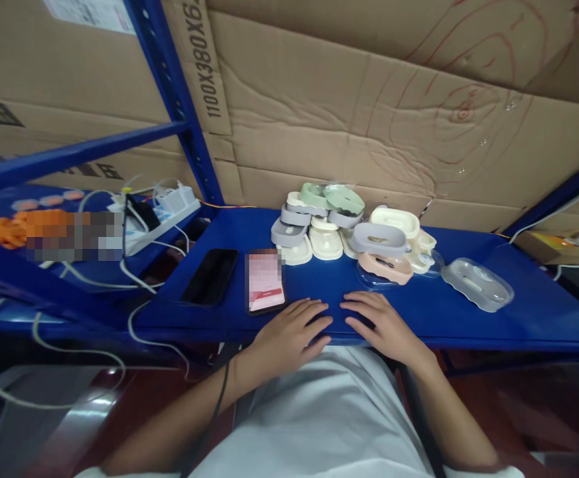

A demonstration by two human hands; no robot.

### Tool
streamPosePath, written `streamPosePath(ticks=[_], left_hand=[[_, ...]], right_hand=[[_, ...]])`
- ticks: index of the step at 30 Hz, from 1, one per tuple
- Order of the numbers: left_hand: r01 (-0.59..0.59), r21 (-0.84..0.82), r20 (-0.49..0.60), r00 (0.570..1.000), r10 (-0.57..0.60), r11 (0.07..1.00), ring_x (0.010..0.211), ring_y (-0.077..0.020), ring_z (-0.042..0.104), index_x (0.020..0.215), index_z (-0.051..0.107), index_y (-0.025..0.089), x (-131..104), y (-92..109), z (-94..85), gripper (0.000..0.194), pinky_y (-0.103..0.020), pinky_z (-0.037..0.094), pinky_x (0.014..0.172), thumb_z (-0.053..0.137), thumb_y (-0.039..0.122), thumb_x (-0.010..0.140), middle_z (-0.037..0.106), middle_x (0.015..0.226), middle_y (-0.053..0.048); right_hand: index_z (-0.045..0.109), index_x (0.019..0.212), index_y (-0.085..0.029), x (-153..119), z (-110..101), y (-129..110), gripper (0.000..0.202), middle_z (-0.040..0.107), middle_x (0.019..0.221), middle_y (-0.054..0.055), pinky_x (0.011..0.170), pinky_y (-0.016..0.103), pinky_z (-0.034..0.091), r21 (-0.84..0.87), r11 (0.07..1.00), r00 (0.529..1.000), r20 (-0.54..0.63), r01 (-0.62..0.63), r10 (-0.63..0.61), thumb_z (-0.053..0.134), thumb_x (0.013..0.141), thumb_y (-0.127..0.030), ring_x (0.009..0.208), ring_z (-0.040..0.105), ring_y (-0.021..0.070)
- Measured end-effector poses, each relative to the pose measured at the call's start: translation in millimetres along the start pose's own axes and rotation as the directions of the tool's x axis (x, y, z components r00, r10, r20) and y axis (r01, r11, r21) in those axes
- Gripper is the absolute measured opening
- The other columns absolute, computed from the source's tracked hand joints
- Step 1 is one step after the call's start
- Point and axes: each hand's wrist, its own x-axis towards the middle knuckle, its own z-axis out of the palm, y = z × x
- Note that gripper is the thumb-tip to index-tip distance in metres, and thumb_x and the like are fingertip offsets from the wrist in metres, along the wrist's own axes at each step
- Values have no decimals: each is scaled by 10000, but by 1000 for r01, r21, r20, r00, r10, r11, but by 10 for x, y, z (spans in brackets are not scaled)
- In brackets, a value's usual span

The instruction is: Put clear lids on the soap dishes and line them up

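Observation:
My left hand lies at the front edge of the blue shelf, its fingers loosely spread and holding nothing. My right hand rests opposite it, fingers apart, also without anything in it. Just beyond the left hand is a phone with a lit pink screen. Behind the hands are stacked oval plastic dishes: green, grey, cream and a peach one nearest my right hand. A separate translucent grey dish sits farther right.
A dark phone lies left of the lit one. Cables and a white power strip occupy the left shelf, near orange items. A blue upright stands at left; cardboard forms the back. An open carton is at right.

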Motion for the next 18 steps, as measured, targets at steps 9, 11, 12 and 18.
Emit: streamPosePath(ticks=[9, 11, 12, 18], left_hand=[[-9, -8, 4, 1000, 9, 1000, 1268, -305, 699, 1276, 708, 160, 14, 0, -16, 295, -510, 573, 1124, 616, 344, 1065, 728, 1340, -147], [-6, -11, 12, 1000, 7, 1000, 1269, -305, 698, 1274, 710, 162, 15, 4, -21, 293, -512, 570, 1125, 621, 343, 1063, 727, 1341, -149], [-3, -12, 17, 1000, 3, 1000, 1270, -305, 697, 1274, 711, 164, 14, 5, -22, 292, -513, 569, 1125, 622, 344, 1062, 726, 1342, -149], [4, -15, 12, 1000, -4, 1000, 1282, -296, 690, 1276, 705, 175, 2, 2, -11, 286, -496, 561, 1140, 640, 341, 1052, 724, 1349, -137]], right_hand=[[692, 1397, -312, -2, 4, 3, 334, 695, 1442, 76, 1153, 517, 514, 1, 1000, 1000, -10, -5, 5, 586, 1089, -386, 1371, 628, 278], [693, 1397, -311, -1, 4, 4, 335, 694, 1444, 76, 1154, 515, 513, -5, 1000, 1000, -7, -7, 7, 586, 1089, -389, 1370, 629, 276], [691, 1399, -310, -1, 4, 5, 336, 691, 1448, 76, 1156, 514, 511, -4, 1000, 1000, -4, -8, 8, 583, 1091, -391, 1372, 626, 275], [698, 1393, -315, -1, 11, 17, 334, 698, 1442, 72, 1159, 509, 515, -5, 1000, 1000, -10, -5, 5, 590, 1086, -390, 1369, 634, 273]])
